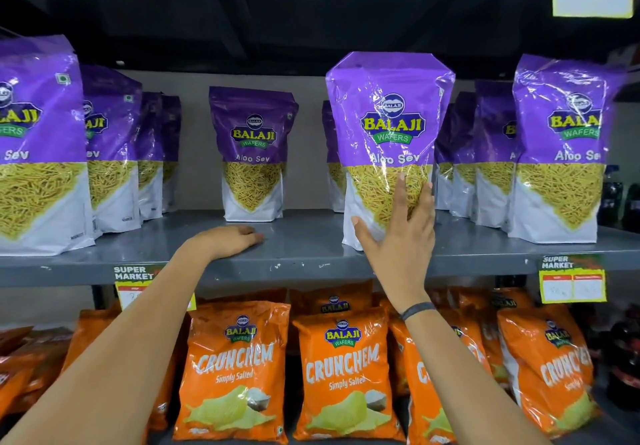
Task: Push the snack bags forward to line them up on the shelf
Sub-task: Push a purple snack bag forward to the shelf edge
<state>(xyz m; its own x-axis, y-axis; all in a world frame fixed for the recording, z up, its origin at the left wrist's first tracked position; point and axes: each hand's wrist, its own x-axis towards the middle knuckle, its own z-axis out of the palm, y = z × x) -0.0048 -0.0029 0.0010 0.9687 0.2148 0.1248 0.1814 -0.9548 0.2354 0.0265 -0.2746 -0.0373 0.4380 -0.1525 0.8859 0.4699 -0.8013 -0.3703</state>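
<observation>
Right hand [398, 236] spread flat against the lower front of one upright purple Aloo Sev bag [388, 139], fingers fanned over the clear window and the white base, thumb off the bag's left bottom corner; palm pressed on, nothing gripped. Bag standing near the front edge of the grey shelf [304, 250], directly beyond the palm, well ahead of the row behind it. Left hand [227, 240] resting palm down on bare shelf, fingers loosely curled, empty (nothing under it). Directly behind those fingertips, set further back, a lone Aloo Sev bag [252, 153], apart from the hand. More purple bags at far left [38, 146] and far right [561, 150], both standing near the front edge, with deeper rows trailing behind each. Dark band [417, 309] on the right wrist. Below, on the lower shelf, orange Crunchem bags [235, 368] leaning in rows. Yellow price tags [571, 280] clipped to the shelf lip, print too blurred to read.
</observation>
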